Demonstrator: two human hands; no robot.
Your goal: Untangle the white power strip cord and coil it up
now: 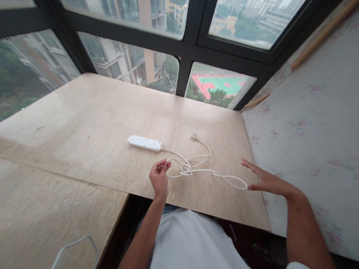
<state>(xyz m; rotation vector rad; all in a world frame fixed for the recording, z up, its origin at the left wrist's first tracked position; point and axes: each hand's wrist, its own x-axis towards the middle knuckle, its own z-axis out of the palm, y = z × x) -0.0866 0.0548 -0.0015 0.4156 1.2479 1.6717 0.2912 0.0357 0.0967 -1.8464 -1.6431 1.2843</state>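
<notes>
A white power strip (145, 143) lies on the stone ledge, slightly tilted across it. From its right end runs a white cord (186, 167), loosely knotted in the middle with loops lying around it. The cord's plug (194, 136) rests on the ledge beyond the knot. My left hand (159, 177) is closed, pinching a loop of the cord just left of the knot. My right hand (267, 181) is open with fingers apart, its thumb at the far right end of a long cord loop.
The pale stone ledge (82, 112) reaches back to dark-framed windows (188, 47). A floral-papered wall (314, 125) stands close on the right. Another white cable (63, 249) curves over the lower ledge at bottom left. The ledge's front edge is near my body.
</notes>
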